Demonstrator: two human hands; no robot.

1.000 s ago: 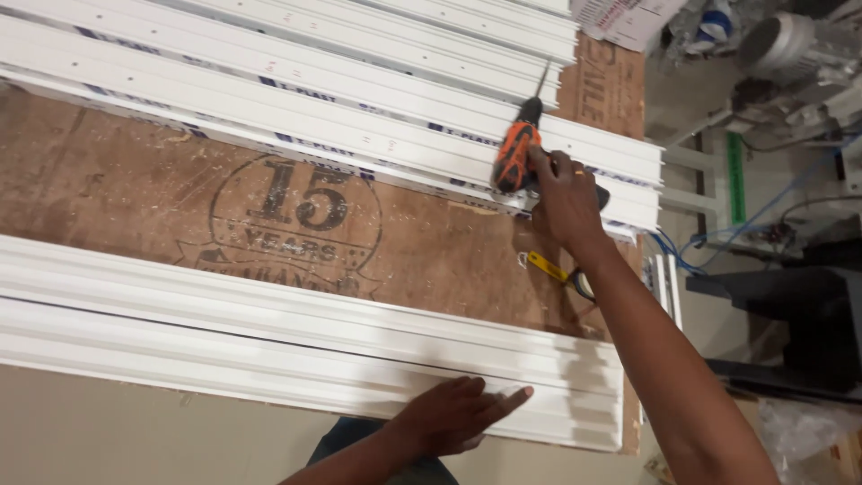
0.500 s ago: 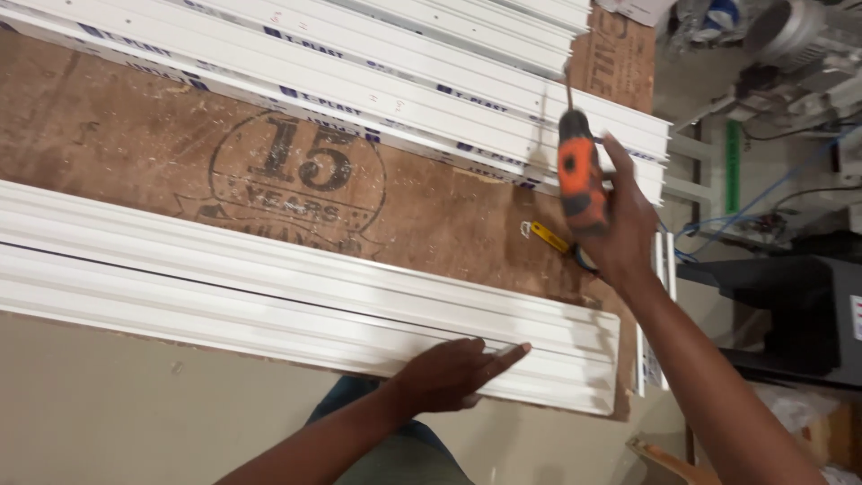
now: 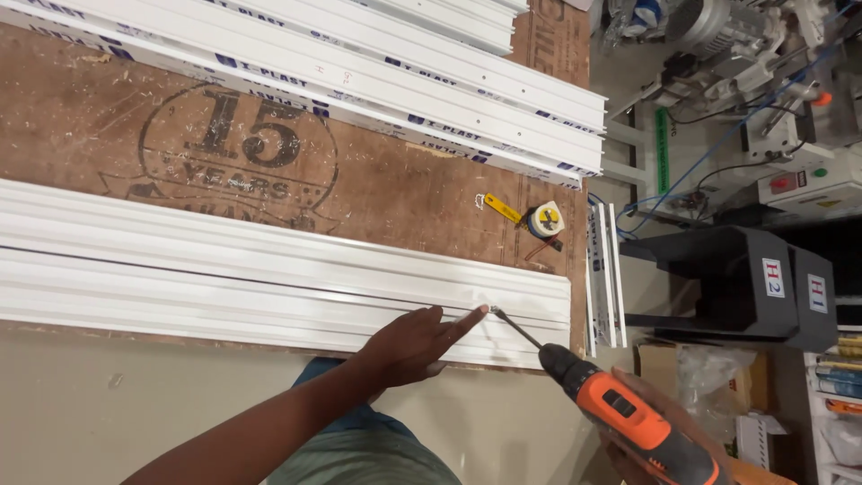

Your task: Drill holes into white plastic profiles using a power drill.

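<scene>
My left hand (image 3: 415,343) lies flat on the near white plastic profile (image 3: 269,278), its index finger stretched toward the tip of the drill bit. My right hand (image 3: 669,431) grips an orange and black power drill (image 3: 628,422) at the lower right. The drill's bit touches the profile close to its right end, just beside my left fingertip. Whether a screw sits under the bit is too small to tell.
The profile rests on a brown plywood board (image 3: 386,180). More white profiles (image 3: 359,63) lie across the board's far side. A yellow tape measure (image 3: 539,218) sits near the right edge. Short white offcuts (image 3: 603,278), black boxes (image 3: 745,287) and machinery (image 3: 763,81) stand to the right.
My right hand brought the drill from the far profiles down to the near profile's right end. My left hand stayed on the near profile, with its finger now pointing at the bit.
</scene>
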